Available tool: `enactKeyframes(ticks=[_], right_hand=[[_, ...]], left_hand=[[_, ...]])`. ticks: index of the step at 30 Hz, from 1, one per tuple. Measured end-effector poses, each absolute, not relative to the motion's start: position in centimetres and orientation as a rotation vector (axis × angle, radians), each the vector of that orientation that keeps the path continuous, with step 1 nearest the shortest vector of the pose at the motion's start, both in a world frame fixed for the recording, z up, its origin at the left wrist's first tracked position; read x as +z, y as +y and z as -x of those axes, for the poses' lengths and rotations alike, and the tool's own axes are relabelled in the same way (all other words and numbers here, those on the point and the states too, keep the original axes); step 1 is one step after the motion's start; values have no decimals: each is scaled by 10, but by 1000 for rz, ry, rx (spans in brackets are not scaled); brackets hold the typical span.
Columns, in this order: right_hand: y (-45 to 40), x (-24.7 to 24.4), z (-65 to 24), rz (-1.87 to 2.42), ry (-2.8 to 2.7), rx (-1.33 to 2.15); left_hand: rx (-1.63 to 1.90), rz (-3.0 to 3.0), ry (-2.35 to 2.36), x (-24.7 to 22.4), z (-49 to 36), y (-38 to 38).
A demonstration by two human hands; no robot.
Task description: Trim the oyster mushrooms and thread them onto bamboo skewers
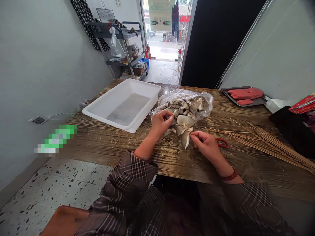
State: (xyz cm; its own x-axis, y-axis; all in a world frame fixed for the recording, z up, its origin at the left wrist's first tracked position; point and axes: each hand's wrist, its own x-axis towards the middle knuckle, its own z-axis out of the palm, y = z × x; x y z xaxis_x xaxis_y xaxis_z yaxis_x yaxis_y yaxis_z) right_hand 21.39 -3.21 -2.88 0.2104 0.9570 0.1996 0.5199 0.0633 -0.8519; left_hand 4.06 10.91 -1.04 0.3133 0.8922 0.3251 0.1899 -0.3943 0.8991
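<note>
Several grey-white oyster mushroom pieces (185, 122) hang together between my hands, above the wooden table. My left hand (161, 124) is closed in a pinch at their upper left; a thin pale tip, apparently a bamboo skewer, shows at its fingertips. With thumb and fingers pinched, my right hand (205, 143) grips the edge of the lowest mushroom piece (186, 140). Whether a stick runs through the pieces is hidden. Just behind them, an open clear plastic bag (208, 100) holds many more oyster mushrooms (195, 105).
A white plastic tub (137, 126) stands left of the bag. Bamboo skewers (265, 141) lie spread at the right, near a red scissors handle (222, 143). Farther back sits a dark tray (225, 92) with pink-red items (246, 94). A black box (283, 123) stands at the right edge.
</note>
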Motion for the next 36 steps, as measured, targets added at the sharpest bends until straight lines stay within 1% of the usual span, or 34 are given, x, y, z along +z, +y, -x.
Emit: enactKeyframes(ticks=[10,18,23,29,36], right_hand=[[-31,-30,-213,1584,-1386,628],[-29,-39,-218,1511,-1268,791],[-31,-37,-218,1480,-1215,879],[-32,-33,-216,1506,-1245,859],[-32,-34,-216,1515,-1273,811]], left_hand=[[1070,-1917,1022,-7,-42,105],[971,-1961,864,-7,-45,101],[938,-1730,767,-3,-41,101],[932,-1311,642,-11,-46,102],[907,-1337,619,-13,-46,102]])
